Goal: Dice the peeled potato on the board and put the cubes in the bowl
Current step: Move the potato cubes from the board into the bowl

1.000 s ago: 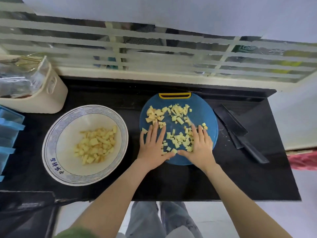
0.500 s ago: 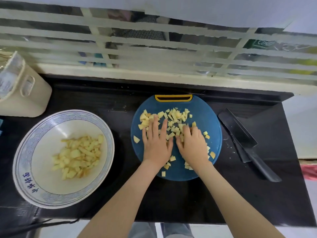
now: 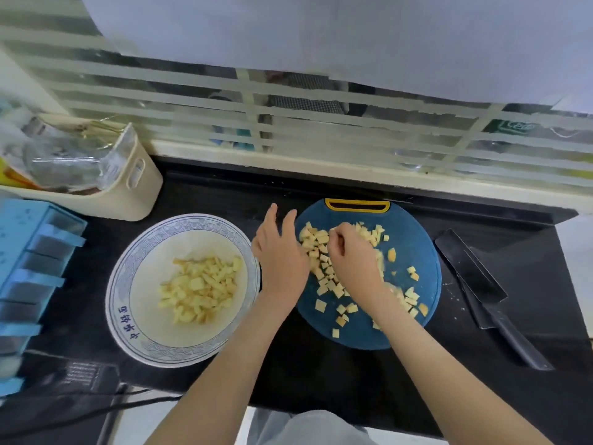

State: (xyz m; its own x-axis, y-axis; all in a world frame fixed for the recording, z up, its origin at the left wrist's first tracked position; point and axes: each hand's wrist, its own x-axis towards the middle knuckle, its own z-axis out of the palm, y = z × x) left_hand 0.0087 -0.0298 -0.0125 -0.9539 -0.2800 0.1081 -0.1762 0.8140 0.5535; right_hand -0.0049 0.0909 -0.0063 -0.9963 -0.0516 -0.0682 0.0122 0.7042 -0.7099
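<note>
There was the round dark-blue plastic cutting board point(image 3: 414, 252) on the black worktop point(image 3: 321, 374), yellow handle slot at 12 o'clock. Pale yellow potato cubes point(image 3: 321, 305) were scattered across it, thickest from the centre up toward 10 o'clock. The left hand point(image 3: 279, 258) stood on edge at the board's 9 o'clock rim, grip wide open, fingers straight, palm side turned to the heap and right up against it. The right hand point(image 3: 354, 255) lay over the middle of the pile, grip curled in, fingertips down among the cubes toward 11 o'clock; whether it had any pinched, I could not tell. At 9 o'clock from the board, just beside it, sat the white ceramic bowl point(image 3: 120, 284) with a blue patterned rim, a heap of diced potato point(image 3: 199, 287) inside. Over at 3 o'clock, a black cleaver point(image 3: 478, 281) lay flat on the worktop.
</note>
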